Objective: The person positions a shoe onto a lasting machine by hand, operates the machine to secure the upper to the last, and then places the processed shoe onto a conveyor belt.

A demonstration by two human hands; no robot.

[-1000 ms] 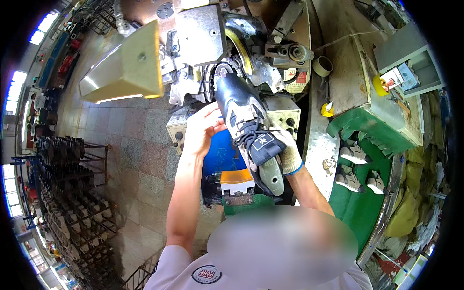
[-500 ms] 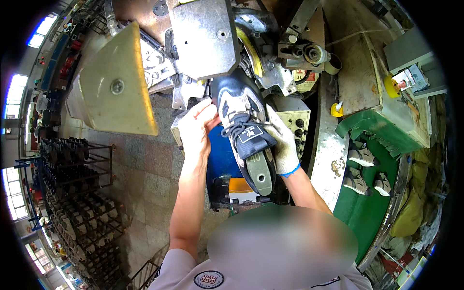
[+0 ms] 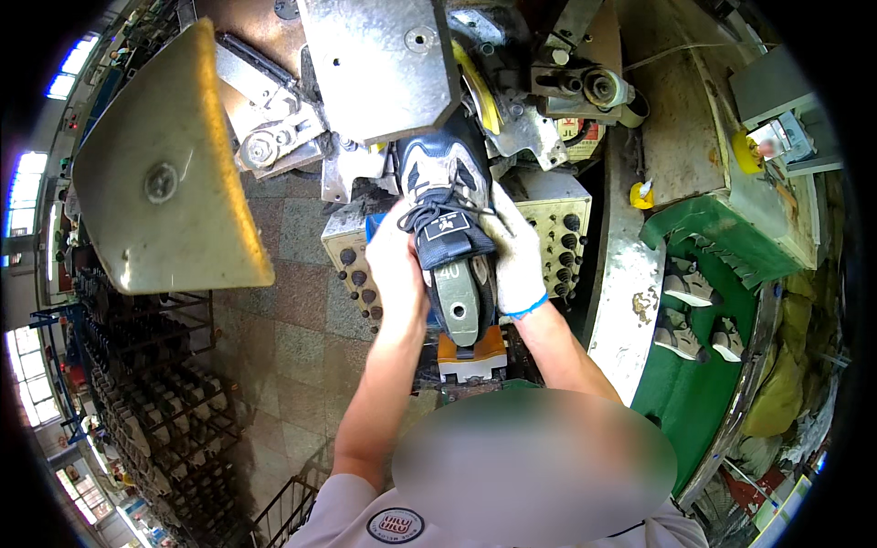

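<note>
Black and beige, the shoe [image 3: 448, 239] is held near the centre of the frame, its toe end partly covered by the metal plate [image 3: 379, 68] at the top. Compared with a second ago, its slant toward the lower right is largely lost: the heel end is now brought almost straight below the toe, and the grey-green foot form [image 3: 459, 290] inside is lined up with the orange block [image 3: 494, 341]. The left hand [image 3: 396, 262], seen earlier with its fingers near the front of the shoe, is now set lower along the side. More of the upper left is filled by the pale cover [image 3: 137, 196] than before.

The shoe is gripped firmly between both hands. Its left side is clasped by the bare left hand, whose fingertips are hidden. Its right side is held by the gloved right hand [image 3: 517, 258], with the fingers pointed up the frame. Whether the plate is touched by the toe cannot be told.
</note>
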